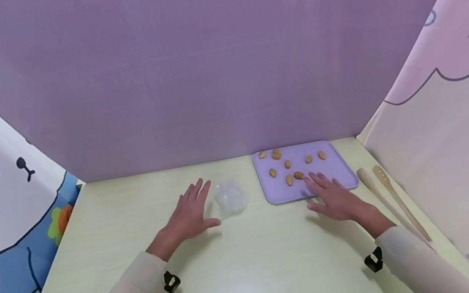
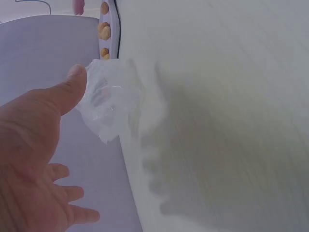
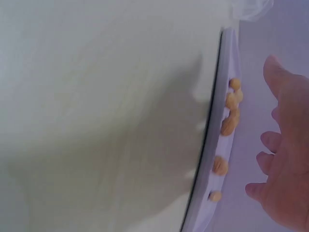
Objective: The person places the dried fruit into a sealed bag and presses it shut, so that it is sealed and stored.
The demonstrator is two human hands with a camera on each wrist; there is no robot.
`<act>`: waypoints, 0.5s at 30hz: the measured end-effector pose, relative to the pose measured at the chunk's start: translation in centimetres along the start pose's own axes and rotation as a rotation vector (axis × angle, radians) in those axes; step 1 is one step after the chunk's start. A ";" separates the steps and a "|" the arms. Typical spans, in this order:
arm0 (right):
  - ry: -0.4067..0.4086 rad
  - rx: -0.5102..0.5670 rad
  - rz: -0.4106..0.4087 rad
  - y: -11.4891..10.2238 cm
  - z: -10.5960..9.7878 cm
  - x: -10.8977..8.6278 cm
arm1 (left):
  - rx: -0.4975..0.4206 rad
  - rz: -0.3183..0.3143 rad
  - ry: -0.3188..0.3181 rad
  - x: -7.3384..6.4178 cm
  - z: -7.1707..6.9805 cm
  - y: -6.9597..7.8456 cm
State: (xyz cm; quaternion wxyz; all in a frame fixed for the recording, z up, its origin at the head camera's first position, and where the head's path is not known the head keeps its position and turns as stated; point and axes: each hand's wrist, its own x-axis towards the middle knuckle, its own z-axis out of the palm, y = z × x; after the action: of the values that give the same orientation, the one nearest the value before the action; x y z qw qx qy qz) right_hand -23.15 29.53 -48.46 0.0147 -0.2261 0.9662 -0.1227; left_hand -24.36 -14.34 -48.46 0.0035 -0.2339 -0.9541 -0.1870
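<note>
My left hand (image 1: 190,214) hovers over the table with its fingers spread, just left of a crumpled clear plastic bag (image 1: 231,198). In the left wrist view the thumb points toward that bag (image 2: 107,99), and nothing is in the palm. My right hand (image 1: 333,199), also spread and holding nothing, is above the front edge of a purple tray (image 1: 280,193). Several brown nuts in their shells, which look like almonds, lie scattered on the tray; one nut (image 1: 298,175) is close to the right fingertips. The right wrist view shows more nuts (image 3: 220,166) along the tray.
Right of the tray two wooden utensils lie side by side: one with a plain rounded end (image 1: 364,177), one with a slotted head (image 1: 380,173). A purple cloth wall (image 1: 220,65) rises at the table's back edge. Printed cloths hang at both sides.
</note>
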 end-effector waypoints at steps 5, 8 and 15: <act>0.010 0.005 0.052 1.4 0.0 -1.1 | -0.013 0.007 -0.004 1.2 0.6 0.4; 0.027 0.006 0.091 2.1 -0.2 -1.7 | -0.018 0.005 -0.017 2.0 1.1 0.6; 0.099 -0.060 0.147 4.1 -1.1 -3.2 | -0.039 -0.002 -0.041 3.9 2.1 1.2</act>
State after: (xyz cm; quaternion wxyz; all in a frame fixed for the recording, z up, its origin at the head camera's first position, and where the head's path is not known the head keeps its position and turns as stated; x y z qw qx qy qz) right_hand -22.11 34.75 -48.50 -0.0310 -0.1484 0.9830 -0.1031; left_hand -27.12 -10.86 -49.62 -0.0207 -0.2366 -0.9504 -0.2006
